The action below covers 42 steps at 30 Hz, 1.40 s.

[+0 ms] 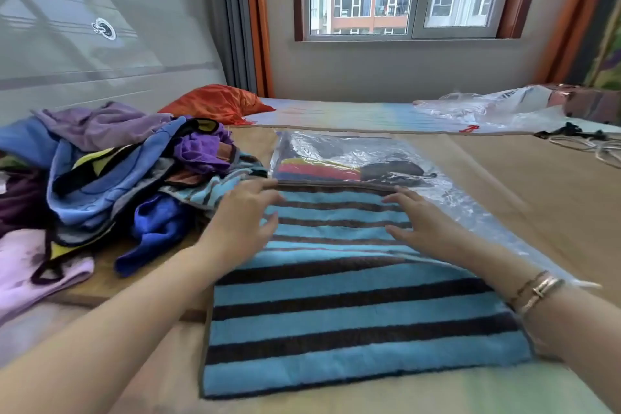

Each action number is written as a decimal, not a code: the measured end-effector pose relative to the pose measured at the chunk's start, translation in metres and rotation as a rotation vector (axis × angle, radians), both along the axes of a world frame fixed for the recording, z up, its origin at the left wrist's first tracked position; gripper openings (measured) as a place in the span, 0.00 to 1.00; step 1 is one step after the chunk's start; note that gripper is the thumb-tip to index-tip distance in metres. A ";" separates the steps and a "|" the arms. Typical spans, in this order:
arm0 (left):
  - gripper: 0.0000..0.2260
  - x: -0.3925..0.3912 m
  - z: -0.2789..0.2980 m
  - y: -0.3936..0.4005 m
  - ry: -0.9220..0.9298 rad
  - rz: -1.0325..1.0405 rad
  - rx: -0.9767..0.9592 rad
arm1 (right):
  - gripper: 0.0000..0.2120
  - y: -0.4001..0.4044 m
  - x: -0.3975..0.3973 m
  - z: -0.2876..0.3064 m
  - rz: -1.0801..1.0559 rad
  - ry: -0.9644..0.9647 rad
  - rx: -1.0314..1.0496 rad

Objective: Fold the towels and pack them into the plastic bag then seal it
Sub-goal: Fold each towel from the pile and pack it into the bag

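Both arms reach forward side by side, left hand [247,212] and right hand [415,215] palms down with fingers straight and slightly spread, thumbs turned inward toward each other, bracelets on the right wrist [534,291].

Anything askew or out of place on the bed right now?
Nothing damaged. The striped towel lies flat under both hands, overlapping the plastic bag. The unfolded towel pile sprawls messily at left.

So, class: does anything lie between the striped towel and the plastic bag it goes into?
Nothing visible does. The striped towel reaches right up to the plastic bag, and both hands rest flat on the towel.
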<state>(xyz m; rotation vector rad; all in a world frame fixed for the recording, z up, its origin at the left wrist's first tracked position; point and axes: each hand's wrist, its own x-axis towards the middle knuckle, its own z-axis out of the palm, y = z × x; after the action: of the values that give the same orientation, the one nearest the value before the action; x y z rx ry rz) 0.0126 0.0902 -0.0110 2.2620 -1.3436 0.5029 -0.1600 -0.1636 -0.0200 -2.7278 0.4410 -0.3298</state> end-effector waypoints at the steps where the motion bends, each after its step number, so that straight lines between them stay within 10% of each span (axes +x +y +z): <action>1: 0.11 -0.020 -0.004 0.007 -0.013 -0.060 0.015 | 0.21 0.012 -0.017 0.001 0.055 -0.019 -0.037; 8: 0.25 -0.126 -0.044 0.053 -0.172 -0.215 0.228 | 0.19 0.078 -0.126 -0.007 0.253 -0.067 -0.437; 18: 0.32 -0.138 -0.059 0.067 -0.166 0.096 0.544 | 0.24 0.067 -0.143 -0.048 0.072 0.027 -0.776; 28: 0.02 -0.130 0.002 0.109 -0.035 0.197 0.258 | 0.02 0.080 -0.157 0.008 0.049 -0.026 -0.320; 42: 0.05 -0.013 0.050 0.057 0.359 0.148 -0.020 | 0.03 0.023 -0.053 0.058 -0.139 -0.005 -0.071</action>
<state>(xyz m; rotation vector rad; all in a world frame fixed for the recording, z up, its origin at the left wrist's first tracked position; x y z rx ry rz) -0.0002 0.1470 0.0386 2.3084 -0.9933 0.1439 -0.2133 -0.1403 0.0381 -2.7709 0.6301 -0.3961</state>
